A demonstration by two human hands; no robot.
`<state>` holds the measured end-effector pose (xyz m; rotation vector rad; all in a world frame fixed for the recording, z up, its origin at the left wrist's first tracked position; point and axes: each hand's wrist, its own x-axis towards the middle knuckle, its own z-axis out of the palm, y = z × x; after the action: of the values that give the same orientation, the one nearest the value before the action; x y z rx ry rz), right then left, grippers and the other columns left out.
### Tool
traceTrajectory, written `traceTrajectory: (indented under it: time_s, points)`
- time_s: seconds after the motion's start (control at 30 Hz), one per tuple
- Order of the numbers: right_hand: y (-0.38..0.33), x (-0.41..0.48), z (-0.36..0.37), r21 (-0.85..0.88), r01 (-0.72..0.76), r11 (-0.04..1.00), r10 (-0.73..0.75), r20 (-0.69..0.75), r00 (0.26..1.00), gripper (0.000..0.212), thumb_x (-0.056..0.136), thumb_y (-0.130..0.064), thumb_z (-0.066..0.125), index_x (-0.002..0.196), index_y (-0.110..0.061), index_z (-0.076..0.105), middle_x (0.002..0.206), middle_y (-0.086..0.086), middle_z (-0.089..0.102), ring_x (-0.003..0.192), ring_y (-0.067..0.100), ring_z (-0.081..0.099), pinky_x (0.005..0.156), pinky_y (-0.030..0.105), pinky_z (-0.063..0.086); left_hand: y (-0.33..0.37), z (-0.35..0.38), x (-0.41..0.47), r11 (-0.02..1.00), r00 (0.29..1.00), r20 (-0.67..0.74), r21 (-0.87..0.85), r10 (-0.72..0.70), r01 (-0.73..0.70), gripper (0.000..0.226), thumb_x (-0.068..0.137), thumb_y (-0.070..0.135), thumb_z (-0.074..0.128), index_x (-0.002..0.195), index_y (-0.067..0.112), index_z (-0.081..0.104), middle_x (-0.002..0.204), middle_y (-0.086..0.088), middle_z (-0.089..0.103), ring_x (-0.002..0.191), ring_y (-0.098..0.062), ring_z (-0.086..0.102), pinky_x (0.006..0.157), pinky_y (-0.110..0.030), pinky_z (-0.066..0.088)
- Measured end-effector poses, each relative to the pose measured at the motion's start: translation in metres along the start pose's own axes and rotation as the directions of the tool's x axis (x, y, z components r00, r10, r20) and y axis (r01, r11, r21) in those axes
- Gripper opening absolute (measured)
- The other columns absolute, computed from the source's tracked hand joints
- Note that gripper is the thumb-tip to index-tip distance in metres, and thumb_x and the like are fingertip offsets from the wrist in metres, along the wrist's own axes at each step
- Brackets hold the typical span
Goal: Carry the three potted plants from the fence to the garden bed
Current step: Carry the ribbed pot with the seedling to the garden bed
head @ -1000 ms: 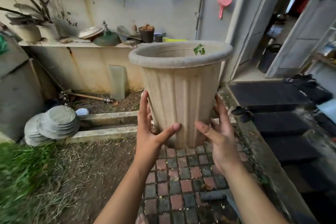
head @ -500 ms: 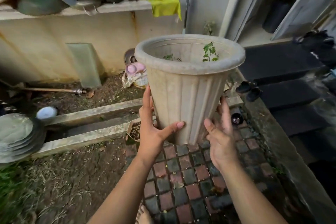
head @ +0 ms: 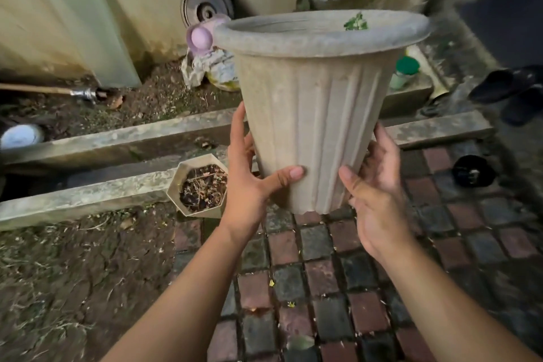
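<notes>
A tall beige ribbed pot [head: 317,103] with a wide rolled rim hangs upright in the air above the brick paving. A small green sprig [head: 356,22] peeks over its far right rim. My left hand [head: 249,182] grips the pot's lower left side, thumb across the front. My right hand [head: 373,194] cups its lower right side. A smaller hexagonal pot [head: 199,188] filled with dry leaves and soil sits on the ground against the concrete curb, just left of my left hand. The soil bed [head: 152,100] lies beyond the curbs, along the wall.
Two concrete curbs [head: 117,138] with a channel between them cross the ground ahead. A pink-capped bottle and crumpled bag [head: 205,59], a green-lidded jar [head: 404,73], dark sandals [head: 514,91], and a black cup [head: 471,170] lie nearby. Bare dirt [head: 73,273] is at left.
I have moved closer to the curbs and soil bed, with the view tilted downward. Both hands keep the same grip on the pot. The hexagonal pot has come into full view.
</notes>
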<state>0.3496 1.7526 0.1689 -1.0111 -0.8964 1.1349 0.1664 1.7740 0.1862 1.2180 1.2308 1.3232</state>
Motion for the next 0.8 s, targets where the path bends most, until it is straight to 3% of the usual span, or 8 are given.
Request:
traceTrajectory:
  time_s: [0.07, 0.17, 0.27, 0.4, 0.53, 0.67, 0.73, 0.8]
  points:
    - [0.049, 0.012, -0.020, -0.011, -0.009, 1.000, 0.009, 0.032, 0.999, 0.081, 0.075, -0.020, 0.086, 0.138, -0.054, 0.049, 0.155, -0.007, 0.052, 0.133, 0.011, 0.061, 0.105, 0.040, 0.057, -0.059, 0.005, 0.007, 0.999, 1.000, -0.007, -0.030, -0.020, 0.020, 0.123, 0.060, 0.029, 0.092, 0.162, 0.044, 0.025, 0.161, -0.013, 0.050, 0.149, -0.032, 0.053, 0.121, -0.062, 0.046]
    - [0.115, 0.029, -0.049, -0.022, -0.008, 1.000, 0.010, 0.084, 0.996, 0.084, 0.069, -0.029, 0.089, 0.137, -0.058, 0.048, 0.147, -0.020, 0.058, 0.134, 0.013, 0.060, 0.105, 0.044, 0.056, -0.140, 0.013, 0.014, 0.998, 1.000, -0.001, -0.052, -0.026, 0.026, 0.127, 0.057, 0.024, 0.091, 0.166, 0.024, 0.026, 0.159, -0.015, 0.053, 0.147, -0.036, 0.055, 0.118, -0.067, 0.046]
    - [0.180, 0.039, -0.075, -0.008, 0.011, 1.000, -0.010, 0.121, 0.993, 0.085, 0.072, -0.023, 0.087, 0.141, -0.053, 0.047, 0.147, -0.017, 0.058, 0.135, 0.014, 0.060, 0.108, 0.046, 0.053, -0.206, 0.014, 0.023, 0.999, 1.000, 0.002, -0.045, -0.011, 0.011, 0.124, 0.056, 0.021, 0.092, 0.163, 0.021, 0.031, 0.155, -0.016, 0.057, 0.144, -0.037, 0.057, 0.115, -0.068, 0.049]
    - [0.262, 0.044, -0.108, 0.004, -0.028, 1.000, 0.026, 0.180, 0.983, 0.096, 0.079, -0.013, 0.082, 0.157, -0.045, 0.035, 0.158, -0.020, 0.049, 0.143, 0.016, 0.053, 0.108, 0.035, 0.052, -0.280, 0.013, 0.031, 0.999, 0.999, 0.012, -0.033, -0.035, 0.035, 0.127, 0.052, 0.016, 0.095, 0.163, 0.018, 0.033, 0.155, -0.022, 0.056, 0.145, -0.041, 0.055, 0.116, -0.069, 0.047]
    - [0.308, 0.064, -0.124, 0.018, -0.008, 1.000, 0.006, 0.132, 0.991, 0.097, 0.083, 0.003, 0.075, 0.161, -0.037, 0.033, 0.162, -0.013, 0.046, 0.143, 0.012, 0.053, 0.110, 0.030, 0.051, -0.318, 0.023, 0.042, 0.998, 0.998, 0.011, -0.006, -0.064, 0.064, 0.128, 0.049, 0.018, 0.096, 0.161, 0.021, 0.034, 0.153, -0.015, 0.058, 0.142, -0.034, 0.059, 0.115, -0.064, 0.051]
    - [0.338, 0.069, -0.121, 0.073, 0.016, 0.997, -0.015, -0.016, 1.000, 0.093, 0.083, 0.030, 0.059, 0.152, -0.028, 0.040, 0.163, 0.005, 0.045, 0.148, 0.022, 0.046, 0.124, 0.045, 0.037, -0.332, 0.032, 0.052, 0.995, 0.996, 0.065, 0.082, -0.064, 0.059, 0.126, 0.046, 0.022, 0.098, 0.157, 0.032, 0.038, 0.145, 0.000, 0.059, 0.139, -0.029, 0.058, 0.114, -0.056, 0.053]
    - [0.345, 0.068, -0.122, 0.134, -0.025, 0.991, 0.032, -0.047, 0.998, 0.084, 0.084, 0.031, 0.056, 0.145, -0.026, 0.044, 0.161, 0.007, 0.047, 0.150, 0.028, 0.043, 0.125, 0.054, 0.032, -0.330, 0.031, 0.060, 0.991, 0.993, 0.105, 0.133, -0.048, 0.034, 0.119, 0.049, 0.012, 0.097, 0.152, 0.036, 0.043, 0.144, 0.006, 0.059, 0.137, -0.025, 0.057, 0.115, -0.057, 0.052]
    - [0.339, 0.067, -0.120, 0.181, -0.117, 0.977, 0.119, 0.002, 0.993, 0.067, 0.091, 0.017, 0.060, 0.136, -0.033, 0.052, 0.151, -0.006, 0.058, 0.146, 0.026, 0.047, 0.120, 0.062, 0.032, -0.325, 0.025, 0.065, 0.982, 0.988, 0.144, 0.187, -0.059, 0.032, 0.112, 0.053, 0.005, 0.094, 0.150, 0.032, 0.045, 0.139, 0.012, 0.062, 0.135, -0.021, 0.058, 0.116, -0.059, 0.050]
